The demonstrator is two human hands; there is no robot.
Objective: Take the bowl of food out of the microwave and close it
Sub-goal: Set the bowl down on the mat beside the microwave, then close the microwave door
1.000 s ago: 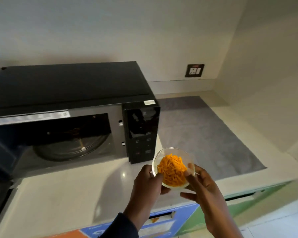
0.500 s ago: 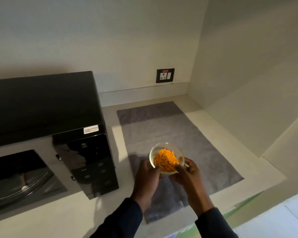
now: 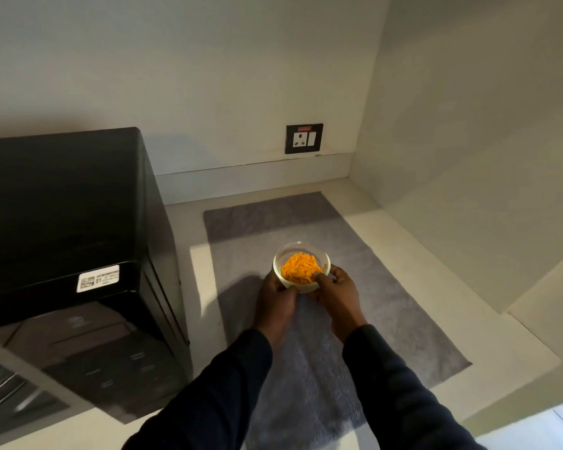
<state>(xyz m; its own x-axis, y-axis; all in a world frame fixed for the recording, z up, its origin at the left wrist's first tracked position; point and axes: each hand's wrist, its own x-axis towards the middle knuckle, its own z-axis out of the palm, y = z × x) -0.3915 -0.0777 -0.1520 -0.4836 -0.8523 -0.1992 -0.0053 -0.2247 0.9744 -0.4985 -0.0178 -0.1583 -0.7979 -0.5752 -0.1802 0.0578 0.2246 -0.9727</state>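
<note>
A small clear glass bowl (image 3: pixel 301 254) filled with orange food (image 3: pixel 299 269) sits low over the grey mat (image 3: pixel 387 303) on the counter. My left hand (image 3: pixel 275 303) grips its left side and my right hand (image 3: pixel 338 295) grips its right side, thumb over the rim. I cannot tell whether the bowl rests on the mat. The black microwave (image 3: pixel 62 206) stands to the left; its control panel (image 3: pixel 104 352) faces me and a sliver of the open cavity with the turntable shows at the lower left edge. The door is out of view.
A wall socket (image 3: pixel 304 138) is on the back wall above the mat. A side wall closes the counter on the right. The counter's front edge runs along the lower right, with floor below it.
The bowl, held in both hands, has travelled right, away from the microwave, and down onto or just above the grey mat. My view has swung right, so most of the microwave cavity left the frame.
</note>
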